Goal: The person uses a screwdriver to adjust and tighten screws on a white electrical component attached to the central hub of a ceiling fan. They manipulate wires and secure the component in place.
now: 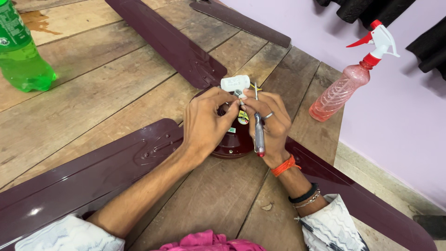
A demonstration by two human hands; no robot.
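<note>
White plastic, small and boxy, the capacitor-like block (235, 83) sits on top of the dark maroon round fan motor housing (234, 139), on its far side from you. Your left hand (204, 123) comes at that hub from the left, fingers (226, 101) pinched together just below the block on something too small to make out. Your right hand (273, 128) is curled over the hub's right side, closed around a slim screwdriver with a clear handle and red end cap (259, 135). Its long axis runs from you toward the block, the metal tip up beside the block and the red cap nearest you. Both hands are about equally close to the block, which lies just beyond your fingertips. Glossy maroon fan blades (93, 172) fan out from the hub across the worn wooden plank surface (93, 102). Far left of the hub stands a green plastic bottle (21, 56); to its right, a pink spray bottle with a red-and-white trigger (346, 88).
</note>
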